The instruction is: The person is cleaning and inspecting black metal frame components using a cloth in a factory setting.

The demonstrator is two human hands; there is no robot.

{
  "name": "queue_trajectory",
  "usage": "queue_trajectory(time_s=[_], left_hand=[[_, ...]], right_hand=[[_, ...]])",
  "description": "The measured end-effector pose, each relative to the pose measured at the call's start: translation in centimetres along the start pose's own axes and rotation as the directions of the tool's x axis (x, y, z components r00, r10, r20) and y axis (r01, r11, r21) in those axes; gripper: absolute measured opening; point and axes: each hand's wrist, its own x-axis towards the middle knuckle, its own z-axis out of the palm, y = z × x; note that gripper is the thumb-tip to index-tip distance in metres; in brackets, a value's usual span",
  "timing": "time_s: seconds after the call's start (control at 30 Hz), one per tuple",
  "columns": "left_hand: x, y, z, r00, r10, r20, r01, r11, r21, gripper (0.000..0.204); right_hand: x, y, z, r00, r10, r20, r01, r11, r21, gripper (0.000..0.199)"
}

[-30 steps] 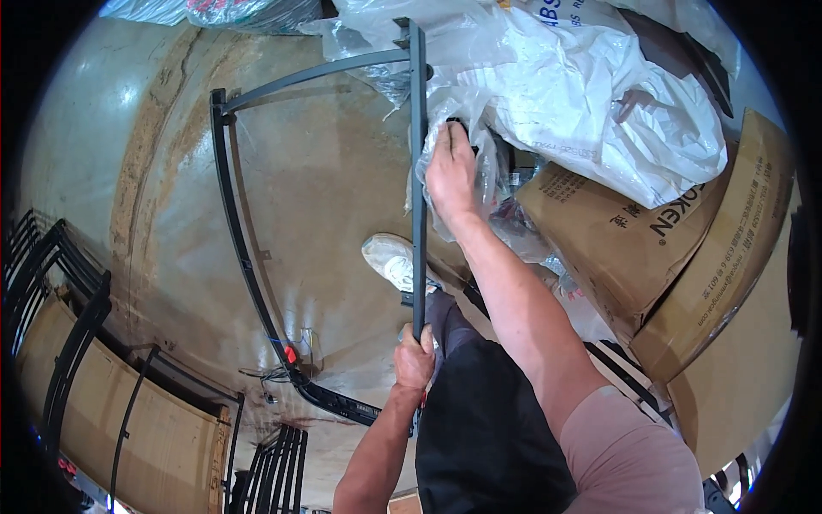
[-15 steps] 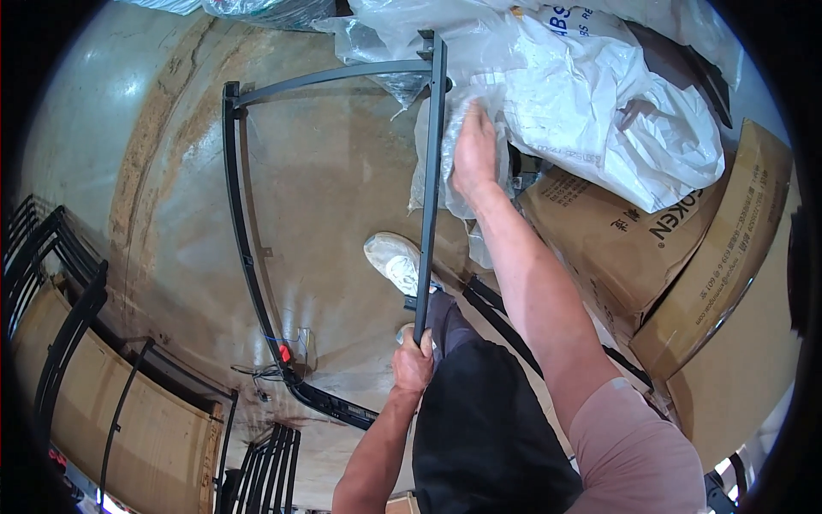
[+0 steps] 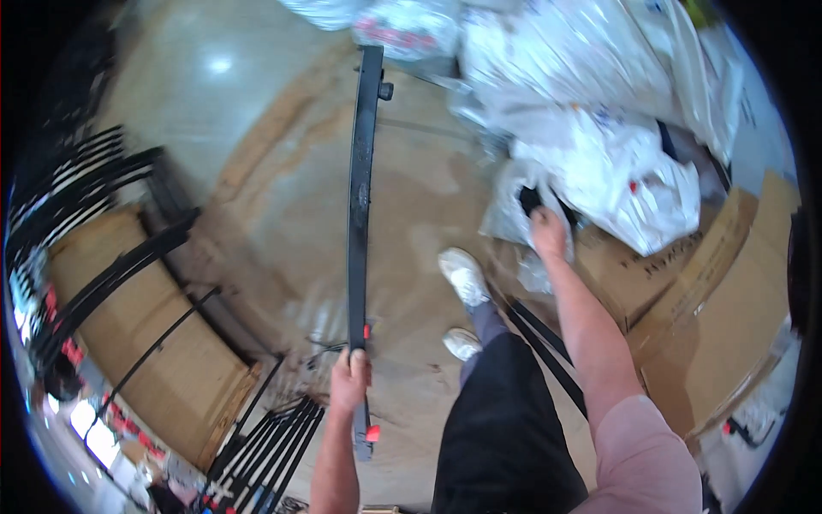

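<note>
Gripping the lower end of a long black metal bar, the left hand is wrapped fully round it, with a red cap just below the fist and the bar running up and away to a knob at its far tip. The right hand, at the end of an outstretched arm, is buried to the fingers in a clear plastic bag; whether it pinches the film cannot be told. White sacks lie just beyond that hand, cardboard boxes to its right, and black metal frames well to the left of the left hand. Judged risk: held one-handed at its end, the bar may swing or tip sideways and strike the white shoes beside it, since attention goes to the bag.
</note>
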Motion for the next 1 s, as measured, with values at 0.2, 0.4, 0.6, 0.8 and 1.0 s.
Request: queue_trajectory(time_s=[0.2,0.4,0.6,0.8,1.0], left_hand=[[1.3,1.4,-12.3,0.994,-0.025,-0.102,0.023,1.0,-0.015,0.052],[-3.4,2.7,-13.5,0.993,-0.092,-0.08,0.078,0.984,-0.162,0.056],[-15.8,6.2,-18.1,0.988,-0.136,-0.071,0.117,0.966,-0.229,0.053],[-31.1,3.9,-24.4,0.985,-0.138,-0.099,0.108,0.96,-0.26,0.059],[-44.9,0.3,-27.0,0.975,-0.153,-0.16,0.097,0.944,-0.316,0.06]], right_hand=[[-4.4,-6.3,-4.9,0.962,-0.266,0.057,0.269,0.961,-0.064,0.025],[-6.6,-12.4,-9.7,0.953,-0.227,0.199,0.236,0.971,-0.025,0.029],[-13.4,-17.4,-12.9,0.875,-0.374,0.306,0.431,0.89,-0.145,0.028],[-29.6,-27.4,-12.8,0.695,-0.542,0.473,0.627,0.779,-0.029,0.026],[-49.8,-35.6,-13.1,0.473,-0.605,0.641,0.736,0.671,0.09,0.027]])
